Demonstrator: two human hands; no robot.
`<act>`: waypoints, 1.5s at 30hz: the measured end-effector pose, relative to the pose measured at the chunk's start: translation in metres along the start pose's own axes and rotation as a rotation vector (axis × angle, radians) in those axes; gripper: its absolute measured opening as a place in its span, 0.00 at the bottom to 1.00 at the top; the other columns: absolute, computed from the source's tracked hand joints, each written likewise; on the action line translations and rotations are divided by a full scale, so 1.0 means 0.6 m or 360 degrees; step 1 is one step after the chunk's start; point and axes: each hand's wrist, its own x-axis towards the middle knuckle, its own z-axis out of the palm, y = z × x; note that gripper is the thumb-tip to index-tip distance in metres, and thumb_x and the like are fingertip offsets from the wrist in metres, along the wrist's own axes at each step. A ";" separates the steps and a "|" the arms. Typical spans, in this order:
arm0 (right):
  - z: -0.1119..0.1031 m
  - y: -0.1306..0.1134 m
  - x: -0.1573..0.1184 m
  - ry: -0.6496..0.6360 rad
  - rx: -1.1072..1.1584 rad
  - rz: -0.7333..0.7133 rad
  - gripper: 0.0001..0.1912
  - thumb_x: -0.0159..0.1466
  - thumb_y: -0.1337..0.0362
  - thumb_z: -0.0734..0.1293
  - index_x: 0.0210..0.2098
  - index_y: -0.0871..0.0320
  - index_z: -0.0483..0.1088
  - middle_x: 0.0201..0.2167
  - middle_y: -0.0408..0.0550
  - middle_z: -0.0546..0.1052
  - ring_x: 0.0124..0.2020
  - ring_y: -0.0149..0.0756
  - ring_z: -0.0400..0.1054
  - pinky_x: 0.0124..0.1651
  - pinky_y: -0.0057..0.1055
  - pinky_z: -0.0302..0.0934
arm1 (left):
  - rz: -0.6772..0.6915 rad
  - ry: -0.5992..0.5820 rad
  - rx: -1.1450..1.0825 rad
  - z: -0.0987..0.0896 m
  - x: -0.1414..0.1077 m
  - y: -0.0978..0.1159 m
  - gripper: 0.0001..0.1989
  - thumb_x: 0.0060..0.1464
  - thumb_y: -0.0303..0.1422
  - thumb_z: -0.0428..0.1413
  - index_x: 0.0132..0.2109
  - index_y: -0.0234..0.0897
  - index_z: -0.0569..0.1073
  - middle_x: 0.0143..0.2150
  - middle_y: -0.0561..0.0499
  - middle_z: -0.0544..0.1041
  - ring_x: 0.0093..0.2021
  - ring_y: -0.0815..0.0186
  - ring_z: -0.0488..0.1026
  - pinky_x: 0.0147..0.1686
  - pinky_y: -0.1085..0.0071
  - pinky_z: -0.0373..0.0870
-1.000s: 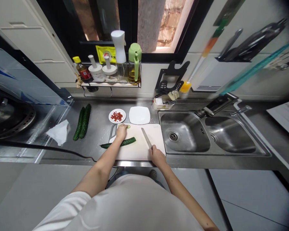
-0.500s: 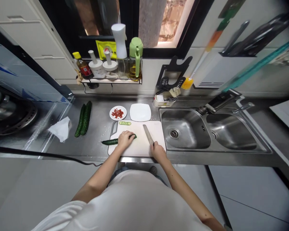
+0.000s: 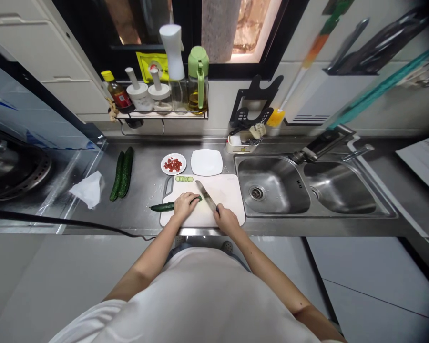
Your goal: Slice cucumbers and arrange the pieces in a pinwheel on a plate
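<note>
My left hand (image 3: 184,206) is closed over a dark green cucumber (image 3: 161,207), whose left end reaches past the edge of the white cutting board (image 3: 225,190). A short bit of the cucumber's right end shows beyond my fingers. In my right hand (image 3: 227,219) is a kitchen knife (image 3: 206,194), gripped by its dark handle. Its blade slants up and left, close beside the cucumber's right end; whether they touch I cannot tell. A short row of cucumber slices (image 3: 184,179) lies along the board's top edge.
Behind the board are a plate of chopped red pieces (image 3: 172,164) and a white plate (image 3: 206,162). Two whole cucumbers (image 3: 122,174) and a crumpled white cloth or paper (image 3: 88,189) lie left. A double sink (image 3: 275,186) adjoins the board's right side. A black cable (image 3: 93,223) crosses the front left.
My right hand has moved left with the knife, bringing the blade close to the cucumber's right end. My left hand stays on the cucumber. The whole view has shifted slightly.
</note>
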 end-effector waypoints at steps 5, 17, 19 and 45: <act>0.000 -0.008 -0.002 -0.0004 -0.0038 -0.0041 0.13 0.70 0.59 0.53 0.49 0.57 0.62 0.41 0.55 0.77 0.42 0.42 0.71 0.40 0.30 0.54 | 0.0059 0.0036 0.0027 0.007 -0.003 -0.004 0.16 0.63 0.42 0.48 0.51 0.48 0.76 0.48 0.50 0.75 0.50 0.64 0.68 0.49 0.70 0.63; -0.009 -0.012 -0.004 -0.0028 -0.0087 -0.0105 0.13 0.70 0.61 0.52 0.48 0.58 0.62 0.41 0.55 0.77 0.43 0.42 0.71 0.39 0.31 0.54 | 0.0320 0.0363 0.0050 0.034 -0.002 -0.024 0.13 0.62 0.40 0.51 0.48 0.47 0.78 0.43 0.50 0.77 0.44 0.64 0.70 0.41 0.68 0.65; -0.009 -0.012 -0.004 -0.0026 -0.0089 -0.0109 0.13 0.70 0.61 0.52 0.48 0.58 0.62 0.41 0.55 0.77 0.43 0.42 0.71 0.39 0.31 0.54 | 0.0330 0.0376 0.0054 0.036 -0.002 -0.026 0.13 0.62 0.40 0.51 0.48 0.47 0.78 0.43 0.50 0.77 0.43 0.64 0.70 0.41 0.68 0.65; -0.007 -0.010 0.000 -0.0100 -0.0088 -0.0111 0.12 0.68 0.64 0.54 0.46 0.59 0.64 0.41 0.56 0.76 0.42 0.43 0.71 0.38 0.31 0.55 | 0.0320 0.0329 0.0087 0.035 0.003 -0.026 0.13 0.62 0.40 0.51 0.47 0.46 0.78 0.43 0.50 0.77 0.43 0.64 0.70 0.39 0.68 0.64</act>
